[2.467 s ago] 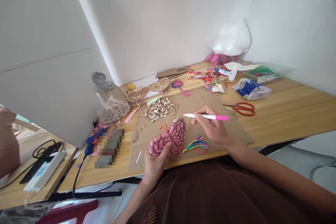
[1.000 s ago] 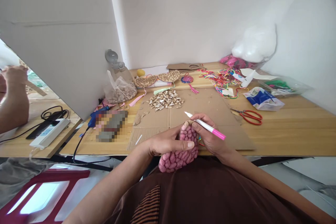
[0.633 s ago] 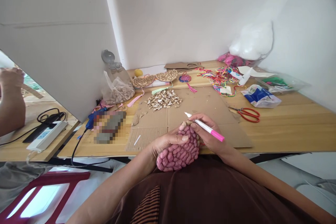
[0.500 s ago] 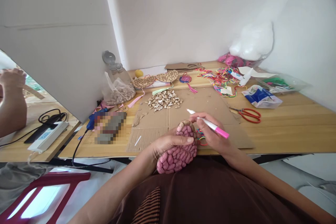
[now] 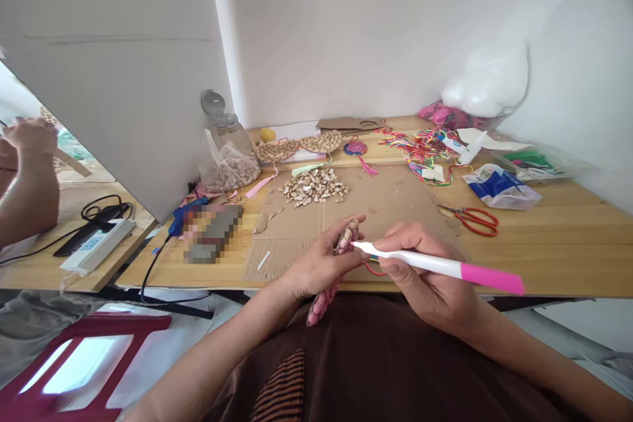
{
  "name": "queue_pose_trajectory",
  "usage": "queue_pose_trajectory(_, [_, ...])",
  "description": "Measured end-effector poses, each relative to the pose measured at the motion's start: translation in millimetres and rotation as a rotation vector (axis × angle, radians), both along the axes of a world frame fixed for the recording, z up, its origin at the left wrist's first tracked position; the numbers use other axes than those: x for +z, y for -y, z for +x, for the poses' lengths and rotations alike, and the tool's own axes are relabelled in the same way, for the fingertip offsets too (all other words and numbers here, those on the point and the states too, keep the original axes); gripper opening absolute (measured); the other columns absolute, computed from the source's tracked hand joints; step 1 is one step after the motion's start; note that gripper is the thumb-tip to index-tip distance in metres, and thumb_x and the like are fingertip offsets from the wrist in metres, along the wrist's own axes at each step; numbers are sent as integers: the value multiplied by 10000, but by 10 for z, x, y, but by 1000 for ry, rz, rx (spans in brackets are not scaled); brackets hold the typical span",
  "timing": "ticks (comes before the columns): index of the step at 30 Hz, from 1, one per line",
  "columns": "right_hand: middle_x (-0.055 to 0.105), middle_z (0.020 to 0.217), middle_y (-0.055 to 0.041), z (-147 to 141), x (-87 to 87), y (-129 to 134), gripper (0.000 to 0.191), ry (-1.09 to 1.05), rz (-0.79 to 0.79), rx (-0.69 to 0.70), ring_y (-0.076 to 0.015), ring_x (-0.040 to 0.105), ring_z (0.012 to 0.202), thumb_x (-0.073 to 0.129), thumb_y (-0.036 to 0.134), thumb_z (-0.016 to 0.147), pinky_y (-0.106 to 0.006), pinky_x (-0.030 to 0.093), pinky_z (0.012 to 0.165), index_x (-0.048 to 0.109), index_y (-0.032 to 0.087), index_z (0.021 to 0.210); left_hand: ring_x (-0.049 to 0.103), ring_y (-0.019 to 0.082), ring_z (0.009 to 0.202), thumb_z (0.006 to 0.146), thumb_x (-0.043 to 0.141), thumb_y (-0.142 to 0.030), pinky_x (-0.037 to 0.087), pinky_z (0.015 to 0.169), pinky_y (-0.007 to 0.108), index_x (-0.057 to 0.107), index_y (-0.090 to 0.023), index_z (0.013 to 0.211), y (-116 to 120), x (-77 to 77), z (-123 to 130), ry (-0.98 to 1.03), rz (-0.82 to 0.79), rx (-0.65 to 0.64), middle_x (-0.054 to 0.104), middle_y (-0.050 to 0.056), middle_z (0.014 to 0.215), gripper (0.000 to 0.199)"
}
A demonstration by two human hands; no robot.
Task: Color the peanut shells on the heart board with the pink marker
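The left hand [image 5: 316, 268] is gripping at the near edge of the tabletop [image 5: 568, 237], its thumb [image 5: 357, 257] pointing toward the right hand [image 5: 440, 297]. That one is pinching, fingers curled. Both forearms [image 5: 539, 355] are angling inward.

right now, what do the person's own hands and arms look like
The left hand and right hand are ungloved, with no rings, watch or bracelet to be seen. The left forearm and right forearm are bare; no sleeves show. Between them is a dark brown garment with a black-and-orange striped patch.
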State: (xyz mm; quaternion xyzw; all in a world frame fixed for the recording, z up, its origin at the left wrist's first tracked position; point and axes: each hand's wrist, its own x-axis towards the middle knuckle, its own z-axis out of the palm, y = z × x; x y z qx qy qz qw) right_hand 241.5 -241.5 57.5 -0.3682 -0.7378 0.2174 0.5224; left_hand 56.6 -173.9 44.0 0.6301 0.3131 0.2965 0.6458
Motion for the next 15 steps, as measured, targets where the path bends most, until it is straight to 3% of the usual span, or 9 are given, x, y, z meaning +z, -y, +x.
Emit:
queue_pose_trajectory(3, [652, 930, -41, -6, -31, -25, 175, 7, 71, 36, -186, 633, 850, 629, 226, 950, -335, 502, 740, 609, 233, 1124, 581, 265, 1097, 841, 713, -344, 437, 996, 404, 436, -185, 1488, 1, 6, 12, -30, 101, -3, 599, 103, 1168, 722])
queue_pose_trajectory(8, [645, 955, -47, -27, -71, -52, 154, 17, 41, 19, -183, 631, 866, 612, 212, 957, -341, 501, 760, 603, 221, 1110, 519, 163, 854, 858, 684, -317, 435, 877, 335, 413, -194, 1494, 32, -49, 52, -21, 103, 0, 521, 42, 1037, 702])
queue_pose_trajectory(15, [627, 885, -18, -25, -27, -58, 108, 47, 77, -91, -160, 616, 806, 590, 164, 957, -320, 489, 733, 606, 229, 1042, 470, 155, 803, 877, 671, -324, 419, 835, 319, 452, -191, 1460, 61, -53, 68, -35, 99, 39, 513, 20, 954, 637])
